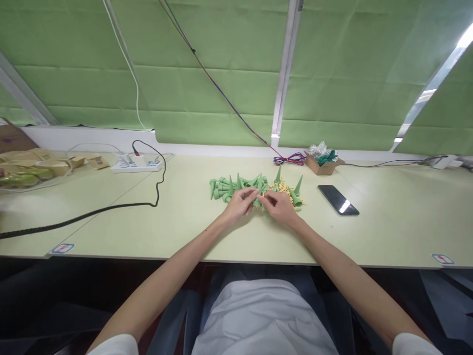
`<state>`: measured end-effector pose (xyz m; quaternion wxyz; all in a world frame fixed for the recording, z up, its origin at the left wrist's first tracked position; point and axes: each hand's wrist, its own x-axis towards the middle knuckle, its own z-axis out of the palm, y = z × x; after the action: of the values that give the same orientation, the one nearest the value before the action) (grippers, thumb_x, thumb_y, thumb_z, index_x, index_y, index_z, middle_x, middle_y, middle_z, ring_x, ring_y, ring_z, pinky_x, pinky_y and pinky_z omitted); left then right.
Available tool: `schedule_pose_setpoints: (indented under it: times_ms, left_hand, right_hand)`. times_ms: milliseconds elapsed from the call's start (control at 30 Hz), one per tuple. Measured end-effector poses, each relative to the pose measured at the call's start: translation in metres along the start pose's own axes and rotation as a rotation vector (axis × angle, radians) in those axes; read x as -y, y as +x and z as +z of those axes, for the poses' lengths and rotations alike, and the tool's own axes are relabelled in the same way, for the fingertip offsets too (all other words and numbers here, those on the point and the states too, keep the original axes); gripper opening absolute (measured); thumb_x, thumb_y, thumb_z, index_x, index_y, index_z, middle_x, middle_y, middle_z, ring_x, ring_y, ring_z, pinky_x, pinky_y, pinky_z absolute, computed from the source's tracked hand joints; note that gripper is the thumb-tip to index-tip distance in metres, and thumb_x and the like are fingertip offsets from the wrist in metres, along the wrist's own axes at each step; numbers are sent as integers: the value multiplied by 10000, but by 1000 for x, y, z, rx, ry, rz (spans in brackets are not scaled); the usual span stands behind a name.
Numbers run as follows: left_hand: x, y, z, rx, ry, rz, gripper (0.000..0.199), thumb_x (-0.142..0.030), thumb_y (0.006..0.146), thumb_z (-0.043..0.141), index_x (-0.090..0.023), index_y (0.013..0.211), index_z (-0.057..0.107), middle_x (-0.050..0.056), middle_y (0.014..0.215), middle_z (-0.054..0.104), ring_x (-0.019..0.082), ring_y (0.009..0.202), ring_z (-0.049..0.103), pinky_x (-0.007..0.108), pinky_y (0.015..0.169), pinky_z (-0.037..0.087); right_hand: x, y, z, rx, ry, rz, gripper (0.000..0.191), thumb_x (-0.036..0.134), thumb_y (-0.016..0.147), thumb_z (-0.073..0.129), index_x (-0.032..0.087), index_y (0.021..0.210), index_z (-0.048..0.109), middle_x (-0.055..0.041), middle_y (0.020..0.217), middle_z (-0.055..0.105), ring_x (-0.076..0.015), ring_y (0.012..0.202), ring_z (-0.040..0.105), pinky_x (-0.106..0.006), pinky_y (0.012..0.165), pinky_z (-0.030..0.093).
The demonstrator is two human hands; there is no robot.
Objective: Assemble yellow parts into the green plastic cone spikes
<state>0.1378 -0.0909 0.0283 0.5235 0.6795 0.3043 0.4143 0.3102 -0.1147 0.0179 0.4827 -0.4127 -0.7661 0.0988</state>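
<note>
My left hand (241, 203) is closed around a green cone-shaped spike (259, 186), its point upward. Against it, fingertips almost touching, my right hand (280, 206) is pinched shut; whatever lies between those fingers is too small to make out. Behind and left of my hands lies a pile of similar green spikes (221, 187), some upright and some on their sides. Small yellow pieces (283, 188) are heaped behind my right hand, with a few green spikes (297, 185) standing or leaning among them.
A black phone (338, 199) lies to the right. Behind it stands a small cardboard box (320, 166) with plastic and green material, beside coiled wire (291, 159). A power strip (137, 165), a black cable (99, 210) and several cartons (55, 167) are at left.
</note>
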Motion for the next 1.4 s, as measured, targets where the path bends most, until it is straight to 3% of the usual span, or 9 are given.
schedule_pose_setpoints:
  times_ms: [333, 967, 1400]
  left_hand:
    - [4, -1, 0, 55, 51, -17, 498, -603, 894, 522, -158, 669, 534, -40, 466, 408, 71, 395, 379, 211, 396, 270]
    - [11, 1, -1, 111, 71, -45, 525, -634, 912, 456, -159, 718, 566, -27, 446, 462, 84, 372, 396, 208, 394, 284]
    - [6, 1, 2, 103, -11, -68, 516, -644, 873, 522, -162, 688, 531, -35, 483, 437, 93, 395, 446, 215, 368, 335]
  right_hand:
    - [-4, -3, 4, 19, -20, -56, 410, 412, 880, 588, 203, 598, 377, 64, 490, 341, -83, 469, 299, -242, 509, 293]
    - [-1, -2, 5, 67, -88, -73, 362, 365, 887, 545, 199, 605, 392, 44, 528, 419, -91, 498, 340, -251, 534, 280]
    - [-5, -2, 6, 56, -36, -25, 496, 549, 880, 583, 201, 583, 392, 53, 502, 365, -94, 491, 304, -260, 518, 285]
